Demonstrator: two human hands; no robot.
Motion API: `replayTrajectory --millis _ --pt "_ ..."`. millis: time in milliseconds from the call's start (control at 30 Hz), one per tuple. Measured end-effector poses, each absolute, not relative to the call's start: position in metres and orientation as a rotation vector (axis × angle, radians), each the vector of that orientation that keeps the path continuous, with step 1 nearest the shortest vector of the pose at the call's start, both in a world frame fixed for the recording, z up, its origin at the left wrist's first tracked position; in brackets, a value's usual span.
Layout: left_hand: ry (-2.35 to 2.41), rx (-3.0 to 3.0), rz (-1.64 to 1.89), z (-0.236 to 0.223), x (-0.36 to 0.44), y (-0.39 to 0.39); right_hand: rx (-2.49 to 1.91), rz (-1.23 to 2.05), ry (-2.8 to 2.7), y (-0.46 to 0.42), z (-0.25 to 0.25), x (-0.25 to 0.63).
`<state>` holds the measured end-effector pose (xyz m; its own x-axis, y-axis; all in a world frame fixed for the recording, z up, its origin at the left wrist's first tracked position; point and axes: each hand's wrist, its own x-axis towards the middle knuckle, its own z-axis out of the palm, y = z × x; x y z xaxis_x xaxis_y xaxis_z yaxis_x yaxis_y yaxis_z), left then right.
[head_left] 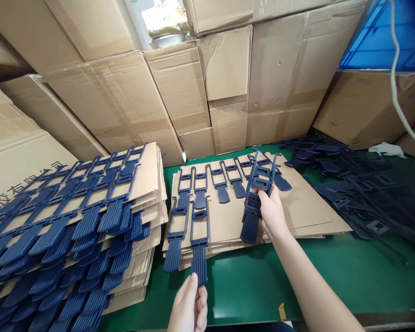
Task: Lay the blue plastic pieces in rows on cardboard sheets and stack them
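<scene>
My left hand (190,306) pinches the ribbed paddle end of a dark blue plastic bracket (199,265), whose open frame lies on a flat cardboard sheet (228,226). Over the right part of that sheet, my right hand (271,212) grips a small stack of the same brackets (256,198), hooks pointing away from me and paddles toward me. Another bracket (173,251) rests just left of the one in my left hand. Along the sheet's far side lies a row of several more brackets (223,191), side by side.
At left stands a tall pile of cardboard layers (152,184) with brackets (86,226) between them. Loose brackets (352,193) heap up on the green table (245,286) at right. Cardboard boxes (173,87) wall the back. A white cable (396,83) hangs at upper right.
</scene>
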<state>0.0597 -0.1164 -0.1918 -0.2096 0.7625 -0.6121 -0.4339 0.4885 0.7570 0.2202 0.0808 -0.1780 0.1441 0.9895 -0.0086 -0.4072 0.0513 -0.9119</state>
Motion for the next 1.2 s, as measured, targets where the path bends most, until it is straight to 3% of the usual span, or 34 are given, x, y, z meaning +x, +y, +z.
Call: replayTrajectory --millis 533,700,833,967,1067,1200 --pt "1.521 0.284 1.282 -0.197 0.059 -0.105 -0.945 1.324 -0.76 0.072 -0.168 0.215" --pt "1.318 0.296 1.048 -0.196 0.045 -0.114 -0.925 1.293 -0.773 0.073 -0.169 0.215" --pt "1.449 0.807 0.676 -0.164 0.032 -0.114 -0.906 1.295 -0.769 0.073 -0.169 0.216" --pt "1.863 1.71 0.626 -0.131 0.02 -0.077 -0.936 1.327 -0.737 0.073 -0.167 0.219" --pt "2.094 2.028 0.429 -0.135 0.012 -0.043 -0.947 1.34 -0.709 0.073 -0.165 0.22" --pt "2.294 2.027 0.217 -0.156 0.007 -0.017 -0.949 1.371 -0.709 0.074 -0.164 0.221"
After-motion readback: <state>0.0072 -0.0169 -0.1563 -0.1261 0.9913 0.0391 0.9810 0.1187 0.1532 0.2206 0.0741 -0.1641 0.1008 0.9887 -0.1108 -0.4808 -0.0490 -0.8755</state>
